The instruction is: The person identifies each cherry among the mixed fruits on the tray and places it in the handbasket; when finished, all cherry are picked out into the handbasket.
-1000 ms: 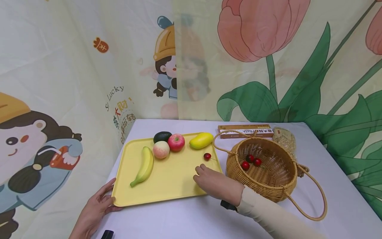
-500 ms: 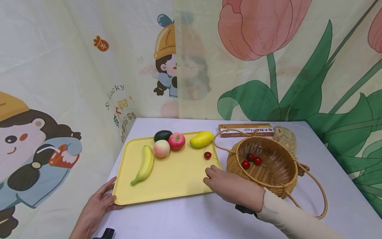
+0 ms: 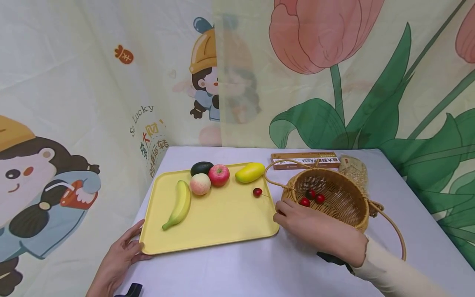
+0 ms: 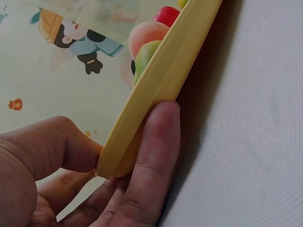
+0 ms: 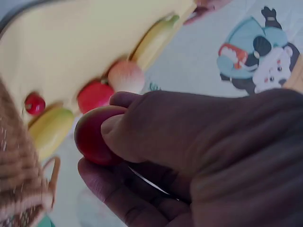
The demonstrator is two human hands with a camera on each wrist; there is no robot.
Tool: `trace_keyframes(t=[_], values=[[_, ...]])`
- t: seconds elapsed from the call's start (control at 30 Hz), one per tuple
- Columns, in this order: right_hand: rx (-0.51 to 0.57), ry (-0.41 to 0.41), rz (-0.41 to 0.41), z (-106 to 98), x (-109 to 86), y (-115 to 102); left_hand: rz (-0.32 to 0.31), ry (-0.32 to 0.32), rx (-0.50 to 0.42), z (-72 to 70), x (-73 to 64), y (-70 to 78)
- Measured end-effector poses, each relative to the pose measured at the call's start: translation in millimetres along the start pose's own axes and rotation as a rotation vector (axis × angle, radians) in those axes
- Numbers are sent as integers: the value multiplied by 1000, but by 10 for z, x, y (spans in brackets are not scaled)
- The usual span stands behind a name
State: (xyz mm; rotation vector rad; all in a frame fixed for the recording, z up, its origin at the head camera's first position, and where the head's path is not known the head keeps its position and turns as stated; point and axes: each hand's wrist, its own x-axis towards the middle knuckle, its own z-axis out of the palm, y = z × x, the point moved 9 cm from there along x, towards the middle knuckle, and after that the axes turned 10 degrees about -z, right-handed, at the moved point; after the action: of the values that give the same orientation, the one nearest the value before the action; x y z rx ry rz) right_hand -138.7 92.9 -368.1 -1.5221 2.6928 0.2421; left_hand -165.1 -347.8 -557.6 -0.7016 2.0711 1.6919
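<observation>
My left hand (image 3: 122, 256) pinches the near left corner of the yellow tray (image 3: 219, 222); the left wrist view shows fingers on either side of its rim. My right hand (image 3: 309, 226) is in front of the wicker basket (image 3: 339, 181), by the tray's right edge. It holds a dark red cherry (image 5: 97, 135) between thumb and fingers, hidden in the head view. On the tray lie a banana (image 3: 179, 205), a peach (image 3: 200, 184), a red apple (image 3: 219, 175), a dark oval fruit (image 3: 201, 168), a yellow mango (image 3: 250, 172) and another cherry (image 3: 257, 192).
Inside the basket lie 3 cherries (image 3: 320, 199). A pasta box (image 3: 305, 161) lies behind the basket, and a clear bag of grain-like bits (image 3: 353, 171) is at its back right. The basket's handles (image 3: 395, 231) stick out at both sides. Printed curtains hang behind the white table.
My right hand has moved right, from above the tray to the front of the basket. The left hand stays at the tray's corner, and the fruit on the tray has not moved.
</observation>
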Motion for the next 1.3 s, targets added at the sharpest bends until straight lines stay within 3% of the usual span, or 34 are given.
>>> trace_keyframes(t=[0.23,0.47,0.87,1.3], values=[[146,57,119,-165,-260,292,3,5,15,-1,-22,12],[328,228,161,-253,-517,638,4,12,15,-11,-26,13],[542,344,270,-41,-724,1335,9,3,-2,10,-53,22],[907,520,512,111,-814,2105,-5,20,3,3,1,3]])
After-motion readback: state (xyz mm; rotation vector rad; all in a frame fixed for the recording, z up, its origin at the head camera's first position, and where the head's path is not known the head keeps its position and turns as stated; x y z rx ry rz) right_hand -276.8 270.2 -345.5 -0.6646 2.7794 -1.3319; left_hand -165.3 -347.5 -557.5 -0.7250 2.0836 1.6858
